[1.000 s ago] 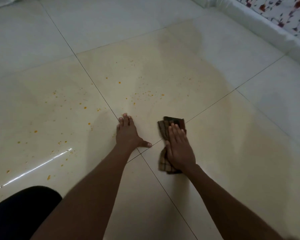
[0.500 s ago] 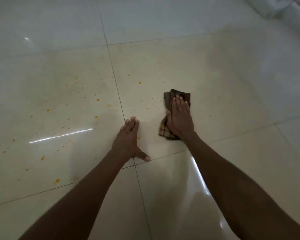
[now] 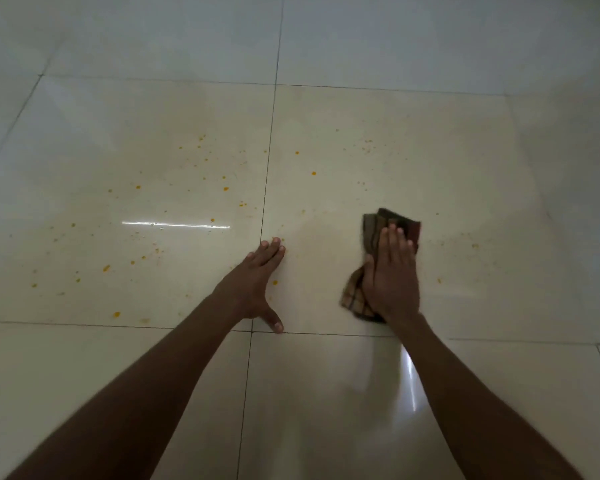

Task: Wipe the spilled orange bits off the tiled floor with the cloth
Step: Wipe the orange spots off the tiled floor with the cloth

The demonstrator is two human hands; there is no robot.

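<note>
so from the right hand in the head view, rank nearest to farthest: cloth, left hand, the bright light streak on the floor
1. cloth: directly under the right hand, touching.
2. left hand: to its left, flat on the floor.
3. light streak: farther left, past the left hand, on the left tile.

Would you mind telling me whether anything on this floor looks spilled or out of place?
Yes: orange bits are scattered over the tiled floor, thickest on the tile left of the left hand, with a few near the cloth under the right hand. Nothing looks broken.
</note>
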